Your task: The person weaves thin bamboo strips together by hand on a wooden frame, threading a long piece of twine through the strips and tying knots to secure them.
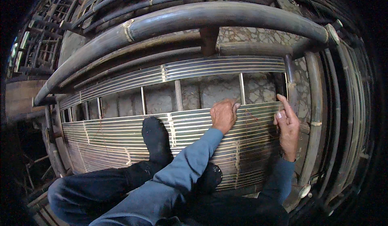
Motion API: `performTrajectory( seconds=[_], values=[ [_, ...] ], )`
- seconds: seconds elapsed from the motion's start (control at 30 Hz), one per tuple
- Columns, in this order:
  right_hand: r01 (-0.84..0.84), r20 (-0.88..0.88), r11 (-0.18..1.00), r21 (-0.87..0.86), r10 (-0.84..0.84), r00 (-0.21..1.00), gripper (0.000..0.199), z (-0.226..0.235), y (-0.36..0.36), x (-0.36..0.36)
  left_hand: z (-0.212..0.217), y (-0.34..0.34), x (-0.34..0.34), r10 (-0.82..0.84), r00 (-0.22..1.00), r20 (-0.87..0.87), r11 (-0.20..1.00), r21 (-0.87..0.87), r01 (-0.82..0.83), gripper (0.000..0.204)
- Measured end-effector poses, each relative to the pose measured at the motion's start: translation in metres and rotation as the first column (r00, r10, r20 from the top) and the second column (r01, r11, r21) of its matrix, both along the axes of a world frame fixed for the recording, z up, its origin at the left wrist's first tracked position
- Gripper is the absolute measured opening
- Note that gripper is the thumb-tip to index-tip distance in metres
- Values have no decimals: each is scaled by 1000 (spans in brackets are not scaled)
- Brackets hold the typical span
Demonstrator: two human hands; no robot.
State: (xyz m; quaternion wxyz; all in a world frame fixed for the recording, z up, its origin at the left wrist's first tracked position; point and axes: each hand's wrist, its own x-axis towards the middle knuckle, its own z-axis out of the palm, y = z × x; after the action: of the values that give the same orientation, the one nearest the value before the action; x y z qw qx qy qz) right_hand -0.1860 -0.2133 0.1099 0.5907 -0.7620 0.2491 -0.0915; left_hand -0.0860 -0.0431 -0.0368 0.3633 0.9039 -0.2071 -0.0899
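Speckled stone floor [218, 90] shows through the gaps of a dark bamboo frame [194, 20]; the slatted panel [121, 137] of thin strips sits below the frame's thick top pole; left hand [223, 115] lies flat on the panel's upper edge, fingers spread, gripping nothing; right hand [287, 127] rests at the panel's right end, forefinger up, holding nothing; a black-socked foot [155, 139] presses the panel middle.

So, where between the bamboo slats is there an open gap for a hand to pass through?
Open gaps run between the upper slat band and the lower slat panel, divided by thin uprights; stone floor shows through. The lower panel's right end is crowded: the left hand, right hand and a socked foot rest there.
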Motion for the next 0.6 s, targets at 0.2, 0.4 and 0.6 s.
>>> performTrajectory(
  seconds=[0.2,0.4,0.6],
  values=[
    [-58,-23,998,10,58,998,15,-56,-4,3,7,-1,4,30,987,-155,997,75,-19,24],
    [-296,-293,699,-651,128,948,11,-98,-32,54,5,-12,31,-117,946,-301,989,50,138,20],
    [-418,-340,559,-716,242,908,9,-146,-27,78,-18,-22,50,23,877,-479,996,88,22,26]
  ],
)
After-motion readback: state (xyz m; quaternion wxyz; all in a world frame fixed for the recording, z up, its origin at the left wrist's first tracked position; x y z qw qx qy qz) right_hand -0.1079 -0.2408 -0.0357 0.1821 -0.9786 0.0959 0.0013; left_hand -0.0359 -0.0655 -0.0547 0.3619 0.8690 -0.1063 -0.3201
